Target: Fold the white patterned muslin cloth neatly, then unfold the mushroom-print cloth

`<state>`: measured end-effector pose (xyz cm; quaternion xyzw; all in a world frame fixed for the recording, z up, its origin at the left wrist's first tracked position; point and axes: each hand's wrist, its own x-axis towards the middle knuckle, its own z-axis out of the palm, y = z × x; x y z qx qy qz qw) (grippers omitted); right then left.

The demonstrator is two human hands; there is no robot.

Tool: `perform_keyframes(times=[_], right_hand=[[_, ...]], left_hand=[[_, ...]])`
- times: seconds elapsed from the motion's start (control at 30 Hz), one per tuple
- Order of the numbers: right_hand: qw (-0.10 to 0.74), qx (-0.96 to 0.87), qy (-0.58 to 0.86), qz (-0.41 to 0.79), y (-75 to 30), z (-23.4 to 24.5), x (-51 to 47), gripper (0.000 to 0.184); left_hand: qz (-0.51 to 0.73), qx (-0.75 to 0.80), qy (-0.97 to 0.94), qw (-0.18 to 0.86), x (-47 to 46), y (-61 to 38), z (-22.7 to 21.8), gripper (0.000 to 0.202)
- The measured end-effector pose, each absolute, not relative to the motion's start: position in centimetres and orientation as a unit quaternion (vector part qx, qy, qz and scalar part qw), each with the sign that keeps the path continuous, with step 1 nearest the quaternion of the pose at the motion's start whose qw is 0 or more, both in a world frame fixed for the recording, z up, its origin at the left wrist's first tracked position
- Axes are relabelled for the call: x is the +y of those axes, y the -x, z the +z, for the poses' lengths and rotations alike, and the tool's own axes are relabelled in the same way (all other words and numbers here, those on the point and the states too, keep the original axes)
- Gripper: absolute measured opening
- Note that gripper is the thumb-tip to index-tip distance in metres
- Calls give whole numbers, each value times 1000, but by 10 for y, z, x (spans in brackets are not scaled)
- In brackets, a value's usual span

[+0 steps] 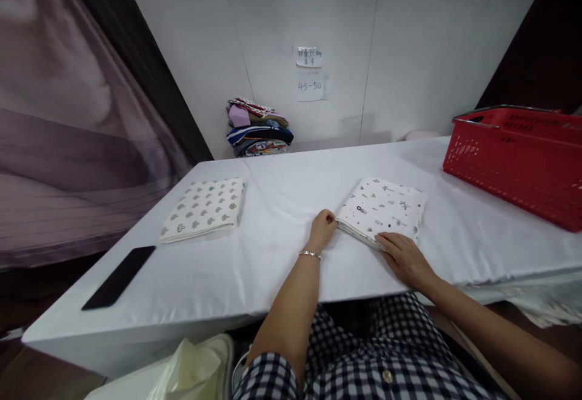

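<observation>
A folded white cloth (375, 206) with small grey and dark plant-like prints lies on the table in front of me. My left hand (322, 229), with a bracelet at the wrist, is closed in a pinch on the cloth's near left corner. Resting across the near edge, my right hand (404, 259) has its fingers stretched out on the cloth; its thumb is hidden. To the left lies a second folded cloth (207, 209), cream with rows of grey mushroom-like prints, apart from both hands.
A white-covered table (282, 266) spans the view. The red basket (513, 163) stands at the right. A flat black object (120, 277) lies near the left edge. Several folded fabrics (260, 130) are stacked by the wall. Below is a pale bin (222, 357).
</observation>
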<state>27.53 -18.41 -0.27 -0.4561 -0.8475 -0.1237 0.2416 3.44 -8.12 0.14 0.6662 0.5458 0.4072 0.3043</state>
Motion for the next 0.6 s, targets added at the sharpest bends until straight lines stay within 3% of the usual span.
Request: perform_keyframes(times=[0.17, 0.6], right_hand=[[243, -847, 459, -118, -275, -4, -184, 36], [251, -843, 465, -98, -273, -1, -185, 36]], left_hand=[[425, 484, -682, 346, -84, -33, -6, 43], [409, 510, -706, 272, -84, -35, 3, 31]])
